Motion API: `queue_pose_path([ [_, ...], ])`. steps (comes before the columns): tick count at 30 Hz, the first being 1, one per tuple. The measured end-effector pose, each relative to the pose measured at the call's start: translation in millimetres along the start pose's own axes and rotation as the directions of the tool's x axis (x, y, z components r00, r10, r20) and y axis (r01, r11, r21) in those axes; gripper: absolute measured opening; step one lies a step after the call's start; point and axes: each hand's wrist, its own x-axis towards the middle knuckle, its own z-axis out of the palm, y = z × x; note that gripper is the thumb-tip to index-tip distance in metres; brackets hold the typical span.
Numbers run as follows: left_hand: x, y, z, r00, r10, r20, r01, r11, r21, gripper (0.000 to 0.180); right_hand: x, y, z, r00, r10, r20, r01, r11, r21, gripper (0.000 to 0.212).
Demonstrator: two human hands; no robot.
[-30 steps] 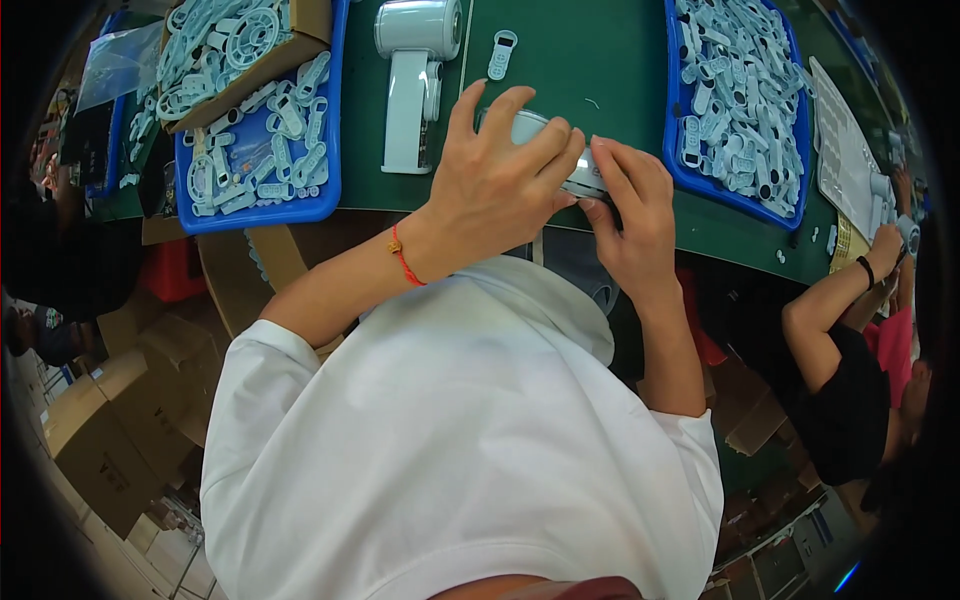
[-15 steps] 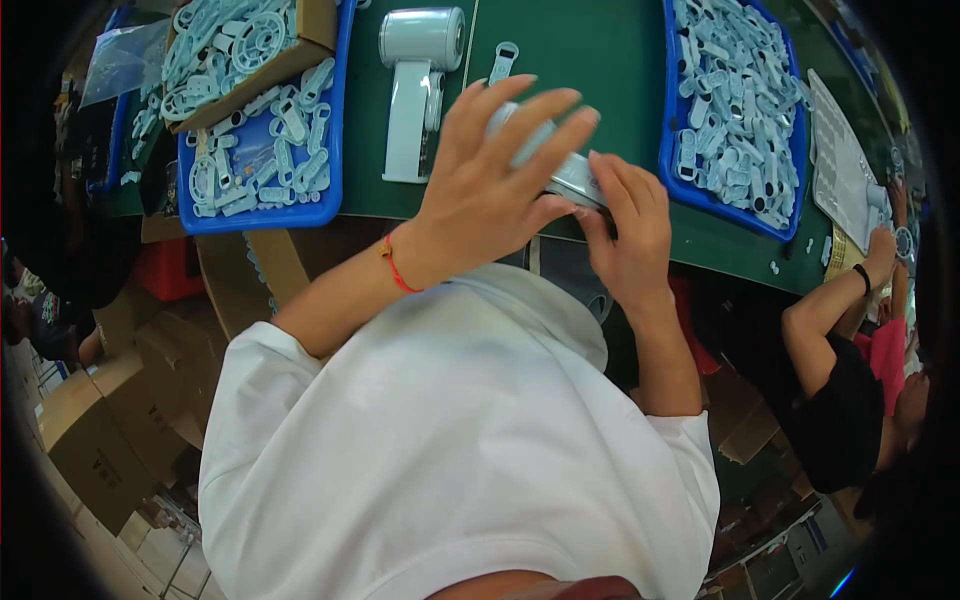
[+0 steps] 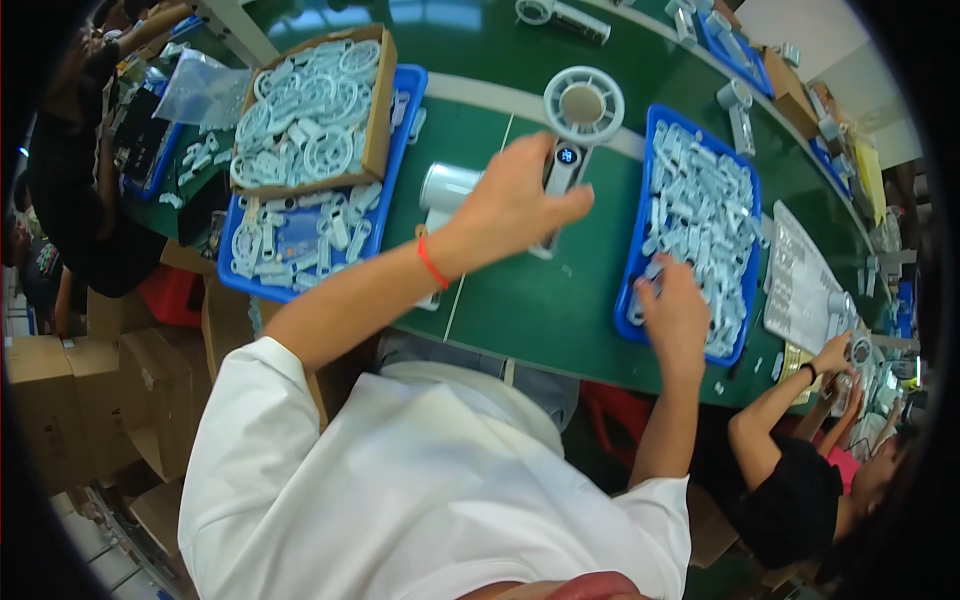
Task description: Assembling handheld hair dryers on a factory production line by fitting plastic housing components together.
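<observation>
A handheld fan with a round, ribbed head (image 3: 606, 128) and a lit display on its handle lies on the green table. My left hand (image 3: 515, 205) is over its handle, thumb and fingers spread apart and not closed around it. Partly covered by my left forearm is a second pale fan (image 3: 448, 186). At the left edge of a blue tray (image 3: 632, 325), my right hand (image 3: 678, 315) pinches a small pale-blue plastic part (image 3: 655, 269) between thumb and fingertips. Many similar plastic parts (image 3: 705, 215) fill this tray.
On the left, another blue tray (image 3: 417, 90) bears loose parts and a cardboard box (image 3: 378, 150) of ring-shaped pieces. Another fan (image 3: 570, 20) lies farther back. A white perforated sheet (image 3: 800, 280) is at right, near a co-worker's arm (image 3: 775, 425). Cardboard cartons (image 3: 90, 400) stand lower left.
My hands have parted from the pale device they were both at. The left is now over the fan's handle; the right has moved to the right-hand tray. The whole view has shifted.
</observation>
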Motion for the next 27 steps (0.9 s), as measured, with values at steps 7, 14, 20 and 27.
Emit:
queue_pose_path([
  [7,216,-28,-102,0.888,-0.149,-0.434,0.418,0.653,0.632,0.050,3,-14,7,0.998,-0.055,-0.034,0.058,0.992,0.108,0.016],
  [14,277,-47,-126,0.970,-0.073,-0.230,0.230,-0.013,0.973,0.052,6,-3,-1,0.991,0.125,-0.039,-0.113,0.968,0.225,0.014],
  [20,310,-18,30,0.989,-0.146,0.014,0.094,0.701,0.707,0.063,39,9,-14,0.987,0.137,-0.084,-0.091,0.906,0.414,0.007],
  [27,338,-37,56,0.944,-0.148,-0.295,0.283,0.823,0.492,0.050,10,-29,-6,0.986,-0.159,-0.054,0.158,0.770,0.618,0.011],
])
